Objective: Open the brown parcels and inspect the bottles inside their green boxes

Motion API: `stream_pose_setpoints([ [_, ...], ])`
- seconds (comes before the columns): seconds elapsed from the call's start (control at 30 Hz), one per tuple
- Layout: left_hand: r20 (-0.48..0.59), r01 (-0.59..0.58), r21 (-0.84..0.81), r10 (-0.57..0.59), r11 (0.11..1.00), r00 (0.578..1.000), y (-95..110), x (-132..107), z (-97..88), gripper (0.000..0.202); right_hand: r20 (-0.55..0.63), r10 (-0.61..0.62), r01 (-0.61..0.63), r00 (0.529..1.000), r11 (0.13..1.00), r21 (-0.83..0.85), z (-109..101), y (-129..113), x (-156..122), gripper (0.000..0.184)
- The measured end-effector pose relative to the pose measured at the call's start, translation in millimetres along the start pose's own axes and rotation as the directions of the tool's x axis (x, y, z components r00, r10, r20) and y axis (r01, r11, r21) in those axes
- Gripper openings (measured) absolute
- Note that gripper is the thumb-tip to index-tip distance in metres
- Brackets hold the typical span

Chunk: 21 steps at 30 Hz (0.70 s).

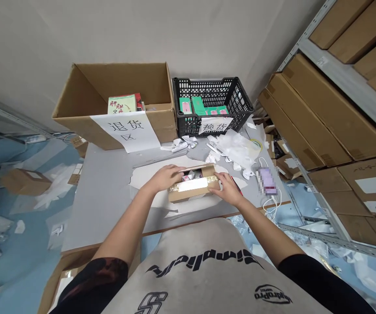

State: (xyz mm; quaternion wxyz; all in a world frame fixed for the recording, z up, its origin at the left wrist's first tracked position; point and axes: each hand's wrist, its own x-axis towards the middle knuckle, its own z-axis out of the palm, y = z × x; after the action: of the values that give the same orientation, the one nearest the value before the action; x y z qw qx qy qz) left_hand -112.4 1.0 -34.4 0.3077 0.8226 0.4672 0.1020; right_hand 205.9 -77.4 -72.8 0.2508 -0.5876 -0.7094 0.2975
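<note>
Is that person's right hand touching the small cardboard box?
Touching. The head view shows the right hand lying on the right end of the small cardboard box, with no gap between them.

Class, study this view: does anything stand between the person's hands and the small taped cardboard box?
Nothing visible does: the left hand and the right hand both rest directly on the cardboard box.

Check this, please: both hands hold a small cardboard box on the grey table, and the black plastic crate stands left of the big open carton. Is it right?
Not right: the head view shows the black plastic crate right of the big open carton. The rest stands: the left hand and right hand hold the small cardboard box on the grey table.
</note>
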Motion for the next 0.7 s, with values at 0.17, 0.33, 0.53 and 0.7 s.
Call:
stream_pose_setpoints([
  [0.17,0.099,-0.007,0.167,-0.010,0.986,0.995,0.7,-36.6,32.1,0.103,0.024,0.350,-0.320,0.937,0.824,0.467,0.8,24.6,-2.6,0.070],
  [0.33,-0.035,0.054,0.067,-0.052,0.996,0.998,-2.4,-45.8,50.9,0.097,0.272,0.490,-0.542,0.828,0.579,0.608,17.9,50.2,7.3,0.056],
  [0.53,-0.048,0.076,-0.205,-0.087,0.976,0.995,-29.4,-5.9,21.1,0.091,0.401,0.549,-0.617,0.733,0.290,0.731,48.2,41.5,22.6,0.052],
  [0.7,0.077,0.212,-0.531,-0.202,0.821,0.976,-60.9,17.6,-20.5,0.081,0.371,0.433,-0.488,0.822,0.198,0.850,41.4,15.5,40.0,0.052],
])
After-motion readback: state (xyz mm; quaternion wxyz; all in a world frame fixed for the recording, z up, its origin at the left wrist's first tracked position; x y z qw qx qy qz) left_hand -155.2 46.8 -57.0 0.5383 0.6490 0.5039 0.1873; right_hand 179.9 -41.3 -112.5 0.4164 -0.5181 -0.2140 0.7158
